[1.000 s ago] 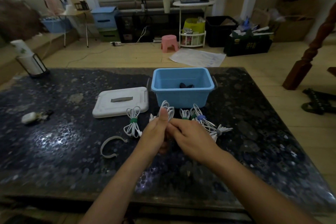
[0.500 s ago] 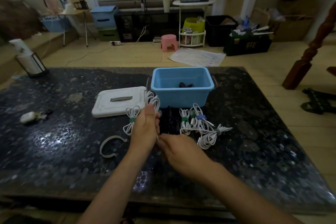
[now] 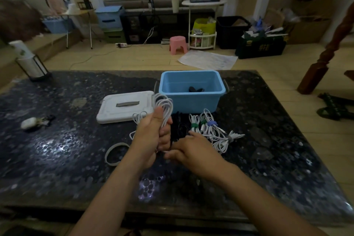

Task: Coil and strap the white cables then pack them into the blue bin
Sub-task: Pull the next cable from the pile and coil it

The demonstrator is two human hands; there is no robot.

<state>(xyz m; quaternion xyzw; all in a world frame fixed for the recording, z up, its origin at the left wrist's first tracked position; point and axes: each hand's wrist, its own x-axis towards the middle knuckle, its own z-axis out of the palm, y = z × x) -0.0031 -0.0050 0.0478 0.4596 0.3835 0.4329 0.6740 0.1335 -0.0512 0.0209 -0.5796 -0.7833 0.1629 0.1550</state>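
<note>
Your blue bin [image 3: 191, 99] sits mid-surface toward the far edge, open and ready, its white lid [image 3: 124, 108] just left. Left hand [image 3: 151, 134] has fingers wrapped around the white cable coil [image 3: 163, 105], probably keeping loops together; right hand [image 3: 193, 149] hovers beside it, fingers loosely curled, grip unclear. Strapped coils [image 3: 208, 128] lie before the bin.

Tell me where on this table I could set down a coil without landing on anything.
Free: the dark table right of the blue bin and strapped coils; also the stretch between the white lid and the small white object at left. Crowded: in front of the bin, around both hands, and by the loose strap.
</note>
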